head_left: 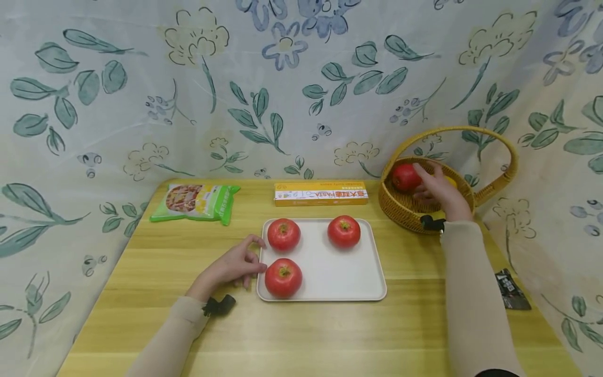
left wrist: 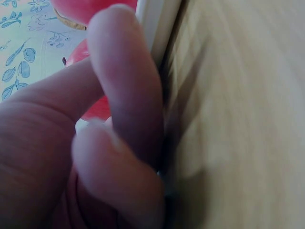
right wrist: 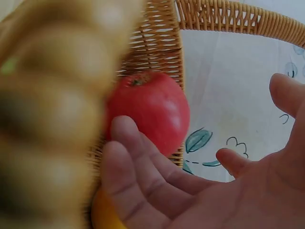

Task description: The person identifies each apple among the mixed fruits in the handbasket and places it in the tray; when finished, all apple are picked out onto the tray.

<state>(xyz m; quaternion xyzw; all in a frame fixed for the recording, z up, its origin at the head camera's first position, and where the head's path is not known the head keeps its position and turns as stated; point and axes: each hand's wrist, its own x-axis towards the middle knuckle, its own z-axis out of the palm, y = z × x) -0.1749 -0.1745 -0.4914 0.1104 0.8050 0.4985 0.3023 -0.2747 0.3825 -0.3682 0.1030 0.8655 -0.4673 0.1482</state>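
Note:
A white rectangular tray [head_left: 334, 272] holds three red apples: one at the back left [head_left: 283, 235], one at the front left [head_left: 283, 278] and one at the back right [head_left: 344, 232]. My left hand [head_left: 237, 262] is at the tray's left edge, fingers loosely bent with nothing gripped; whether the fingertips touch the rim is unclear. Over the wicker basket [head_left: 400, 211], my right hand [head_left: 438, 189] reaches in with fingers spread. Another red apple [right wrist: 152, 109] lies inside, right by those fingertips; firm contact cannot be told. A yellow-orange fruit [right wrist: 107, 210] shows partly below it.
Behind the tray lies a long yellow pasta box [head_left: 321, 193]. A green food bag [head_left: 195, 202] rests at the table's back left. On the right, beyond my sleeve, is a small black packet [head_left: 511, 290]. The basket's tall handle [head_left: 452, 129] arches above my right hand.

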